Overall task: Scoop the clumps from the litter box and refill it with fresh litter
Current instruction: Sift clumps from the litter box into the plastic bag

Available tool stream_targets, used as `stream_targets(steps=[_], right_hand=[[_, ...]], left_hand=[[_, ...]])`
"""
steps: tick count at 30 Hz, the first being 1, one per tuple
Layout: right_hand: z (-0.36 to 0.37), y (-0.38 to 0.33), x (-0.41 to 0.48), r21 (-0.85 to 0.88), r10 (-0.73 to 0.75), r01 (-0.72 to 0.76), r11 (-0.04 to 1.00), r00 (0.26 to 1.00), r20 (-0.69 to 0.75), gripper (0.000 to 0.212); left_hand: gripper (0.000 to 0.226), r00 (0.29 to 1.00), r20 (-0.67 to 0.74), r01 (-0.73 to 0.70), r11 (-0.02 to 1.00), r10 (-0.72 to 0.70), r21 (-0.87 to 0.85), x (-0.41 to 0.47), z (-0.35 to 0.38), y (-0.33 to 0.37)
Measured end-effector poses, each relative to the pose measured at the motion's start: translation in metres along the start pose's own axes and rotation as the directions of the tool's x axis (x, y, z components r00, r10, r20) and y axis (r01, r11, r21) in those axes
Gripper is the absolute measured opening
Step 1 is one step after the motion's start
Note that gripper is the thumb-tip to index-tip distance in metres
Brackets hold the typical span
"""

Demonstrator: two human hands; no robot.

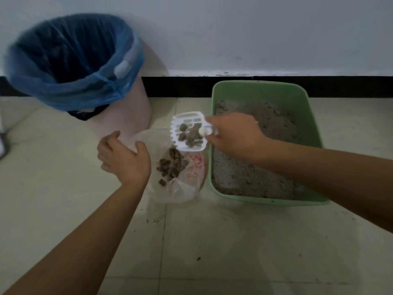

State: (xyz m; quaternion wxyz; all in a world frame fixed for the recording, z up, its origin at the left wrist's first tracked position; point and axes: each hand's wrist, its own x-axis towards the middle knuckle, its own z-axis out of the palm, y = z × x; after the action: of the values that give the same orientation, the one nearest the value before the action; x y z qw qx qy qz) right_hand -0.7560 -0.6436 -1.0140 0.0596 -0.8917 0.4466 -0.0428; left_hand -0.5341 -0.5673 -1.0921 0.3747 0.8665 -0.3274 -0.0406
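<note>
Right hand closed around the handle of the white scoop, fingers wrapped tight. Scoop's long axis runs left-right; slotted head points left, handle end hidden in the fist. Head sits roughly level, loaded with dark clumps, held above the far edge of the clear bag, just left of the box's left rim.

Left hand pinches the bag's left edge, fingers curled on the plastic, holding the mouth open. More clumps lie inside the bag.

Green litter box on the floor at right, long axis near-to-far, far end close to the black baseboard. Grey litter covers its bottom.

Bin with blue liner far left, by the wall, apart from the bag. Open tiled floor near side; a few stray bits of litter there. Bag and box nearly touching.
</note>
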Motion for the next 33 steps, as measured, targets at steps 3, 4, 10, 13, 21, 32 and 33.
stream_targets(steps=[3,4,10,13,21,32,33], right_hand=[[0.005,-0.043,0.004,-0.338,-0.338,0.357,0.871,0.934,0.115,0.025],[0.006,-0.052,0.003,-0.409,-0.414,0.431,0.804,0.900,0.135,0.026],[0.008,-0.046,0.012,-0.531,-0.471,0.481,0.698,0.867,0.166,0.044],[0.004,-0.027,0.007,-0.295,-0.242,0.259,0.920,0.966,0.094,0.046],[-0.026,0.082,-0.022,-0.037,0.325,-0.330,0.943,0.940,-0.102,0.029],[-0.011,0.173,-0.074,-0.437,0.420,-0.370,0.820,0.907,0.019,0.025],[-0.008,0.178,-0.073,-0.467,0.382,-0.334,0.819,0.924,0.009,0.028]], left_hand=[[0.074,0.962,0.164,0.224,0.974,-0.218,-0.020,-0.002,-0.001,-0.017],[0.074,0.941,0.216,0.283,0.957,-0.262,-0.071,-0.002,-0.001,-0.020],[0.048,0.947,0.255,0.239,0.958,-0.193,-0.160,0.002,-0.005,-0.016],[0.045,0.964,0.215,0.196,0.966,-0.158,-0.168,0.000,-0.004,-0.010],[0.034,0.956,0.235,-0.131,0.972,0.176,-0.193,-0.030,0.019,0.030],[0.037,0.837,0.523,-0.031,0.967,0.163,-0.252,-0.100,0.090,0.065],[0.038,0.845,0.506,-0.050,0.966,0.176,-0.252,-0.104,0.092,0.066]])
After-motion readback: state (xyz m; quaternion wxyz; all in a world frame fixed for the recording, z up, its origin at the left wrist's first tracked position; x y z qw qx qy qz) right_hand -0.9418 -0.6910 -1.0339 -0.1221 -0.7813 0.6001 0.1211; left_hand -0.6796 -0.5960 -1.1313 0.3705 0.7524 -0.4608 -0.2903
